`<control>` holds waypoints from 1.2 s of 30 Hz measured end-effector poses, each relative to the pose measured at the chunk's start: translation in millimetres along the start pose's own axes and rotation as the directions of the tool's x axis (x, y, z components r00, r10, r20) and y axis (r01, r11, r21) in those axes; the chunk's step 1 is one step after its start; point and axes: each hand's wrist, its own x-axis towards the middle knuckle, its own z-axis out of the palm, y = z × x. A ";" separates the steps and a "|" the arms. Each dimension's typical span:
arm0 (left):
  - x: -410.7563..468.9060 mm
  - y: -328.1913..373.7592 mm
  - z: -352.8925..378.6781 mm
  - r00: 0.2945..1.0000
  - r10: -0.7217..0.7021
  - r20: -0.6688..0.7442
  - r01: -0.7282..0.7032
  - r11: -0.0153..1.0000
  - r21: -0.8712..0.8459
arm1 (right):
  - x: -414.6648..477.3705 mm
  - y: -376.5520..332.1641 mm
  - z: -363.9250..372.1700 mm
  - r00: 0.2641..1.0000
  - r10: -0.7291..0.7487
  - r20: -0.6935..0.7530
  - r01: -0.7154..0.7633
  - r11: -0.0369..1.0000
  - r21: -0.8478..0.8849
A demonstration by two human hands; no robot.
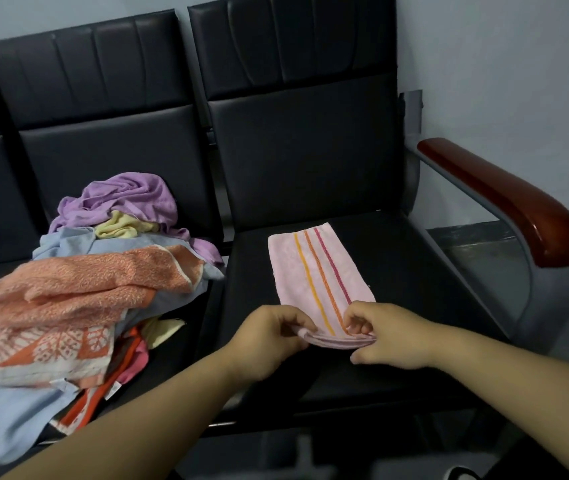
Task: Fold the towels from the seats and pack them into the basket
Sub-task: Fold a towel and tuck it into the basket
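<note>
Left hand [269, 336] and right hand [385, 336] pinch the near edge of a pink striped towel [317, 271] on a black seat [414, 271].
Fingers of the left hand curl over the towel's near left corner, while the right hand clamps thumb and fingers on its near right corner, where folded layers show. Beyond the hands the towel lies flat. Left of the towel sits a loose pile of towels [85, 289]; right of it, a wooden armrest [504, 199].

Towel heap [78, 289] crowds the left seat; armrest [504, 199] bounds the right.
</note>
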 end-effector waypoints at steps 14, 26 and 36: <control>-0.5 10.7 -55.0 0.947 -0.014 -0.322 -0.017 0.996 -0.092 | 1.7 -37.1 -39.8 0.901 -0.005 -0.434 0.091 0.980 0.178; -4.9 14.8 -72.4 0.995 -0.099 0.023 0.102 0.945 -0.311 | 3.5 -38.0 -56.1 0.972 0.192 -0.133 -0.091 0.835 0.543; 56.5 -16.1 -67.8 0.888 -0.261 -0.378 0.144 0.940 -0.309 | 71.7 -35.2 -46.5 0.875 0.332 -0.352 -0.069 0.806 0.588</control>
